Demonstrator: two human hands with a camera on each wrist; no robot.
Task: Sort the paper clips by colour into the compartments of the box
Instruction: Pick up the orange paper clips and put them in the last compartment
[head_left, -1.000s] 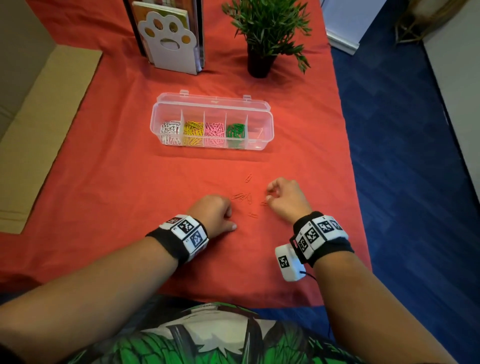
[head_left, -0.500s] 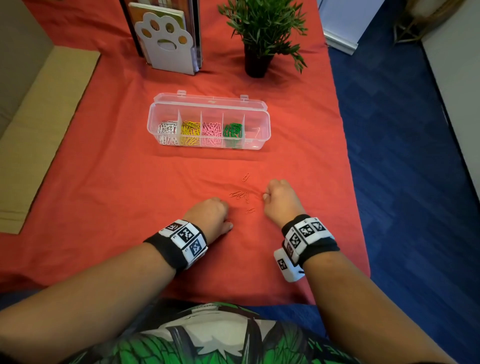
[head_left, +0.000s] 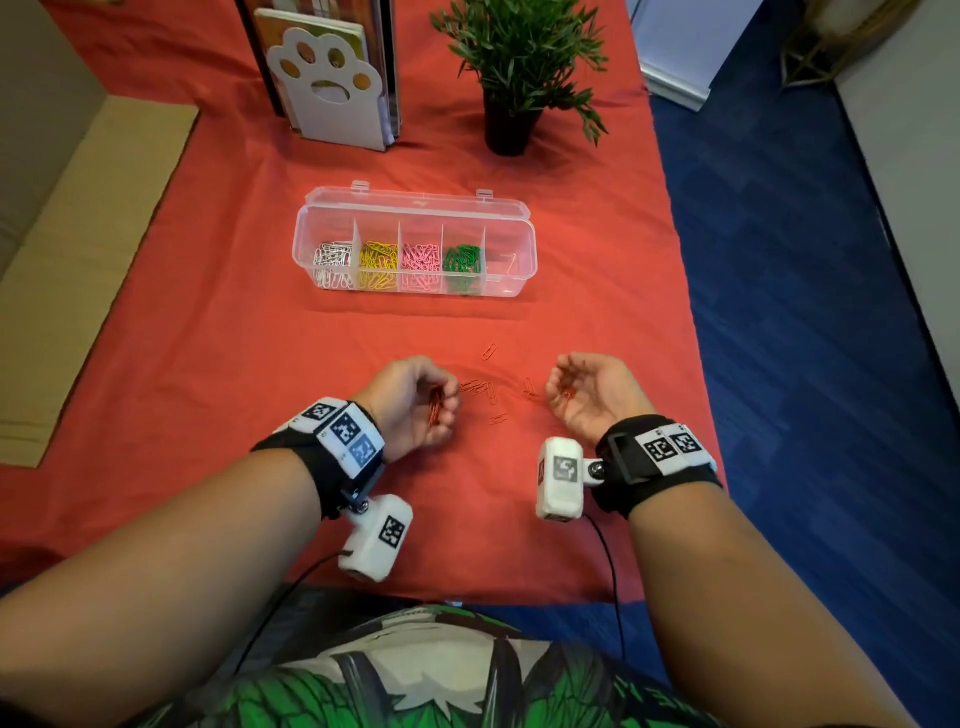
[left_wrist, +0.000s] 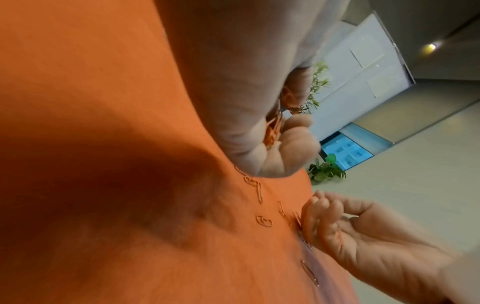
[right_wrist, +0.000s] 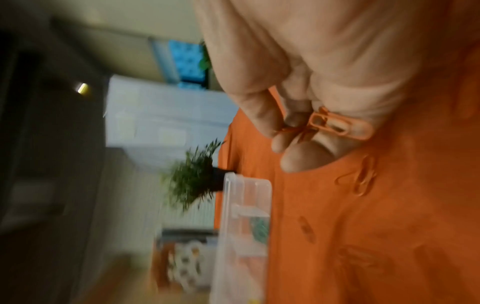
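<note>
L hand (head_left: 415, 402) & R hand (head_left: 589, 395) cupping orange clips (head_left: 436, 405), prob. several each.

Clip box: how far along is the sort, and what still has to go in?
Done: the clear box holds white, yellow, pink and green clips in four separate compartments. In hand: the left hand grips a bundle of orange clips; the right hand cups a few more. Left: several loose orange clips lie on the red cloth between the hands, and the rightmost compartment looks nearly empty.
</note>
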